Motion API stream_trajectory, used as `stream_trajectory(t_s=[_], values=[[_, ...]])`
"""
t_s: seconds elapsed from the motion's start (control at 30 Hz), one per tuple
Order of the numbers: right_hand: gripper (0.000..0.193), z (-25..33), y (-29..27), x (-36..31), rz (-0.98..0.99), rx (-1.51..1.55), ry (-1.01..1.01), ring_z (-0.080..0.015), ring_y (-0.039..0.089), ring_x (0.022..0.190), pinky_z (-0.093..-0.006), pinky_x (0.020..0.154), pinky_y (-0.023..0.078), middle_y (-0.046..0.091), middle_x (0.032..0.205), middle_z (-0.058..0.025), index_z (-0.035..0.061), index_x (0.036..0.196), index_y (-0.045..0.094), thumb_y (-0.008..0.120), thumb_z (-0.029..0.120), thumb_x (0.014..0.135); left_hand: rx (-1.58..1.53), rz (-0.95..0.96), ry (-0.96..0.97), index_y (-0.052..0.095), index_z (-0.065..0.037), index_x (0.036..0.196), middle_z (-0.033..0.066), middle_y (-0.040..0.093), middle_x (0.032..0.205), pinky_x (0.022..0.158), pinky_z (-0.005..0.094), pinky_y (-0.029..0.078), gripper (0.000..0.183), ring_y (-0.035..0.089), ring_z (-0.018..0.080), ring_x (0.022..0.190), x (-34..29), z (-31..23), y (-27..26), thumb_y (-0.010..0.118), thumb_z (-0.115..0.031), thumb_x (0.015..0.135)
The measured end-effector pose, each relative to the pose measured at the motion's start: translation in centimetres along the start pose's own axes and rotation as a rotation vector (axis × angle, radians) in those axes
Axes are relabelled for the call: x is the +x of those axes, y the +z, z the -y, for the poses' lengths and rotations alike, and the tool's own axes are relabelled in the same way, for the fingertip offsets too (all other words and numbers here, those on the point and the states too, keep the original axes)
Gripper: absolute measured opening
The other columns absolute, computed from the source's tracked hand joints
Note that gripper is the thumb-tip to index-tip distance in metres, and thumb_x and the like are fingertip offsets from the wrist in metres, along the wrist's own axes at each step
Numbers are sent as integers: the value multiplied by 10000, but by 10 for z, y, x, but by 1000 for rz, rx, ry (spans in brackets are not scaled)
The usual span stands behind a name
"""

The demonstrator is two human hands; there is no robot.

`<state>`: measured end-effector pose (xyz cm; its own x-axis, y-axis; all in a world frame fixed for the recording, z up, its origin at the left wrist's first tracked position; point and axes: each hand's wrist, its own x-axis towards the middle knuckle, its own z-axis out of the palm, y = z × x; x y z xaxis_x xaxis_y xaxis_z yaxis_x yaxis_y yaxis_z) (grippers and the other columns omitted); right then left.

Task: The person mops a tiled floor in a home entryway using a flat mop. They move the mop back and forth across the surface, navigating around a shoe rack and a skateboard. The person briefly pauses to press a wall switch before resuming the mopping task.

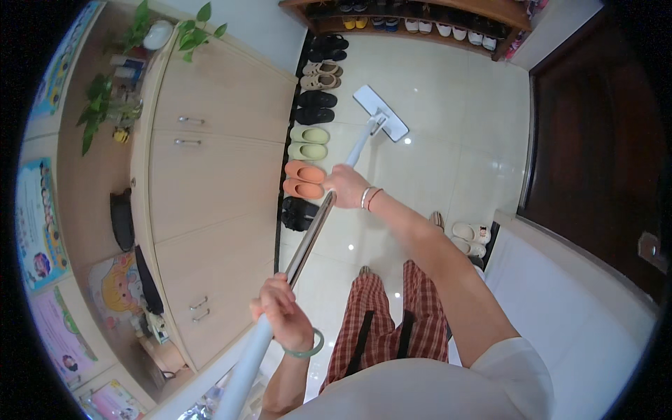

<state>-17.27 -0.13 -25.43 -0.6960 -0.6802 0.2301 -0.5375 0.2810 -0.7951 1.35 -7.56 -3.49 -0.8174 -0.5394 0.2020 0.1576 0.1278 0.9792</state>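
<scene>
Stretching across the middle, glossy pale floor tiles (462,91) lie between a beige cabinet (220,178) on the left and a dark brown door (595,133) on the right. A wooden shoe rack (476,12) stands at the far end, with pairs of shoes on its shelves. A white flat mop (311,238) slants from the lower left edge up to the tiles, where its rectangular mop head (392,122) rests, to the right of the shoe row and apart from it. Red plaid trousers (357,318) show below the pole. The left hand (285,316) is closed around the pole where the thick white tube meets the metal section; the right hand (346,187), farther along toward the mop head, is also wrapped around it. Beside the right hand sit orange slippers (306,172), and just beyond them pale green slippers (309,135), both along the cabinet base. A green bangle (320,343) circles the left wrist; a thin reddish bracelet (373,199) circles the right.
</scene>
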Motion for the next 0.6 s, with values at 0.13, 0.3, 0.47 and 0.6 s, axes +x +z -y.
stream_trajectory(t_s=[0.13,0.3,0.47,0.6], values=[[116,65,77,-28,120,-18,-20,-334,606,737,-444,691,484,602,651,-118,103,620,636,665,213,643,-27,-96,-106,338,-127,694,-10,310,593,921,400,396,326,366,128,649,-23,-54,-78,478,-170,985],[182,164,169,-84,312,-18,62,-336,637,705,-453,685,487,631,647,-138,115,659,679,637,290,684,0,-184,-276,310,-134,689,-9,306,597,911,381,399,348,359,126,659,-61,-115,-176,460,-181,999],[163,235,199,-117,373,49,119,-318,626,726,-435,721,479,630,676,-125,99,651,659,605,235,723,-29,-3,-218,333,-130,711,-1,325,570,856,372,401,294,363,134,611,-91,-129,-254,476,-155,966],[126,233,190,-127,288,-22,186,-290,615,816,-408,782,459,633,708,-107,98,649,641,607,195,723,-136,250,-61,354,-145,728,1,352,573,716,379,349,270,351,160,586,-95,-102,-269,575,-160,882]])
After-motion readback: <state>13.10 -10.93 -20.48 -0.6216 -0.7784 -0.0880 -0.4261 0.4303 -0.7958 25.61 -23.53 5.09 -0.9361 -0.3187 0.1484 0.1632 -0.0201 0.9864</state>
